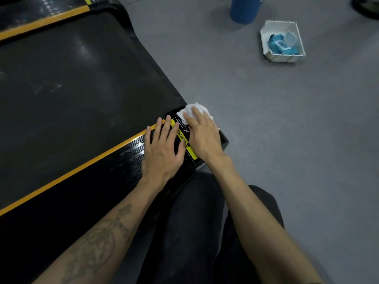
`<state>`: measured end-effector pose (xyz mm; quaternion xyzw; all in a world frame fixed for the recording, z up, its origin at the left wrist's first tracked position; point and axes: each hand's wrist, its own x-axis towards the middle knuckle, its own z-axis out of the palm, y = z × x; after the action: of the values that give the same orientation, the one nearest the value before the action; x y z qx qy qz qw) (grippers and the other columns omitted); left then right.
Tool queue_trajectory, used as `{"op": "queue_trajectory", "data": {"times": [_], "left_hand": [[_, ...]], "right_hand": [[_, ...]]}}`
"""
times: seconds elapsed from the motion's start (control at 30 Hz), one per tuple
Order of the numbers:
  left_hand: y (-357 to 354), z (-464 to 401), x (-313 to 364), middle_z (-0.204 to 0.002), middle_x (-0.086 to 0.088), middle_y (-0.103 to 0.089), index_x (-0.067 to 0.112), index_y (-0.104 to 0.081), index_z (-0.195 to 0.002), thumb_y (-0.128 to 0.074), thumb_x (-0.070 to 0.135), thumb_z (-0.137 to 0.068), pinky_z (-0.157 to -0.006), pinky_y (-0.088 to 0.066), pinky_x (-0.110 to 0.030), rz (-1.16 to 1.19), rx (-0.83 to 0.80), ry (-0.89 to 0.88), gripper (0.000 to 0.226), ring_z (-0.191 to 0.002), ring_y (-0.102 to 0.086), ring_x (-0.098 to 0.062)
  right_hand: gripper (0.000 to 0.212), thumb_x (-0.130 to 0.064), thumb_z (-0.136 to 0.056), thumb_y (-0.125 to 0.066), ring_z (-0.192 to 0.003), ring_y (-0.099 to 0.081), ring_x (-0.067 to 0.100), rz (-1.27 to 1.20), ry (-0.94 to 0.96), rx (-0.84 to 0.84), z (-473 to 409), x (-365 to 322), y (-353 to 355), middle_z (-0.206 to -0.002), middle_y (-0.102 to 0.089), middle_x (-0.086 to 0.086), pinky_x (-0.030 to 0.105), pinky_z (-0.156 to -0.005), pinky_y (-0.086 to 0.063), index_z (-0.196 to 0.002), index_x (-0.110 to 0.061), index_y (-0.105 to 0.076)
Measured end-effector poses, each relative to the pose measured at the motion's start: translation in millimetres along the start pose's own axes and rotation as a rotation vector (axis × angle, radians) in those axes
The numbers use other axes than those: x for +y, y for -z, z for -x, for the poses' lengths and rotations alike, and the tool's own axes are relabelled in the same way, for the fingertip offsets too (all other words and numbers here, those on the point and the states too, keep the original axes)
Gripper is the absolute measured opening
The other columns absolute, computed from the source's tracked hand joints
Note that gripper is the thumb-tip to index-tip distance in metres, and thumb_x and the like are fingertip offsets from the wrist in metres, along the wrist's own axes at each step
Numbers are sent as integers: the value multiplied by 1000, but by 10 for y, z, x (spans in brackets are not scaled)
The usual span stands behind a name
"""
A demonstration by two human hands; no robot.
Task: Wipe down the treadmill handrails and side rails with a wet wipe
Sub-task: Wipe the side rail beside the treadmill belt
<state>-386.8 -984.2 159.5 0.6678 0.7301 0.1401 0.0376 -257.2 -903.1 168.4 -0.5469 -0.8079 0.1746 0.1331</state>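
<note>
The near side rail [114, 160] of the treadmill is black and ribbed, with an orange stripe along its inner edge. It ends at a corner that carries a yellow warning label [191, 150]. My right hand [202, 134] presses a crumpled white wet wipe [194, 109] flat onto that corner, fingers spread over it. My left hand [164, 149] lies flat on the rail just left of the label, fingers apart and holding nothing.
The black running belt [78, 78] fills the left, with the far side rail [45, 19] beyond it. A white box [295, 52] with a blue wet-wipe pack [282, 45] sits on the grey floor at upper right. A blue cylinder [244, 9] stands behind it. My dark-trousered knees [196, 222] are below.
</note>
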Motion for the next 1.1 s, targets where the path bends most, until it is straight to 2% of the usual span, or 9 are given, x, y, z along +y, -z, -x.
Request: {"op": "queue_trajectory", "data": {"times": [0.07, 0.13, 0.2, 0.23, 0.47, 0.6, 0.73, 0.9, 1.1], "left_hand": [[0, 9, 7, -170, -4, -20, 18, -38, -156, -36, 45, -105, -128, -8, -51, 8, -1, -1, 58, -159, -10, -22], [5, 15, 13, -170, -5, -21, 18, -38, -155, -36, 46, -105, -128, -6, -50, 17, 1, -6, 57, -158, -10, -22], [18, 13, 19, -169, -5, -22, 17, -39, -155, -38, 45, -105, -129, -6, -50, 26, 5, -7, 57, -158, -11, -23], [21, 9, 20, -169, -6, -22, 17, -40, -154, -38, 45, -105, -129, -6, -50, 31, 7, -7, 56, -158, -11, -23], [23, 25, 16, -167, -6, -28, 16, -47, -150, -36, 45, -104, -128, -9, -49, 98, 27, -36, 56, -157, -17, -21], [41, 41, 28, -166, -6, -32, 14, -47, -150, -41, 40, -103, -128, -14, -49, 163, 59, -61, 54, -155, -23, -22], [203, 84, 35, -169, -6, -24, 14, -42, -154, -47, 36, -103, -128, -13, -49, 136, -40, -96, 55, -157, -17, -23], [849, 53, 268, -172, -7, -8, 16, -28, -161, -46, 40, -105, -129, -7, -47, 65, -213, -83, 64, -159, -3, -24], [1820, -50, 680, -172, -7, -8, 16, -25, -161, -45, 42, -105, -128, -7, -45, 72, -249, -142, 66, -159, -3, -23]], "right_hand": [[44, -7, -100, -54, -146, -38, 32, 38, 35, 54, 69, 20, 18, -157, -44, 11, 50, -117, -36, -144, -14, -55], [40, 1, -91, -66, -128, -57, 36, 26, 55, 141, 146, 65, -6, -141, -60, 14, 50, -99, -52, -130, -8, -66], [36, 4, -86, -72, -111, -64, 38, 2, 76, 216, 215, 124, -34, -128, -67, 15, 48, -85, -57, -121, -5, -71], [35, 3, -87, -71, -109, -64, 37, -3, 86, 224, 244, 128, -21, -126, -68, 14, 48, -84, -57, -121, -5, -71], [31, -3, -95, -65, -112, -61, 34, -86, 88, 277, 399, 68, -43, -128, -66, 14, 51, -92, -56, -126, -3, -68], [32, -6, -100, -58, -117, -59, 33, -138, 117, 292, 482, 85, -21, -132, -64, 15, 46, -99, -53, -131, -2, -65], [36, -5, -100, -55, -122, -57, 32, -138, 114, 288, 590, 59, 147, -134, -62, 18, 43, -104, -50, -135, 1, -61], [37, 2, -97, -60, -116, -60, 36, -154, 51, 243, 756, -176, 716, -131, -63, 19, 47, -97, -55, -134, 1, -62], [42, 2, -99, -55, -122, -57, 37, -166, 3, 210, 879, -495, 1690, -138, -60, 18, 46, -104, -50, -140, 0, -57]]}}
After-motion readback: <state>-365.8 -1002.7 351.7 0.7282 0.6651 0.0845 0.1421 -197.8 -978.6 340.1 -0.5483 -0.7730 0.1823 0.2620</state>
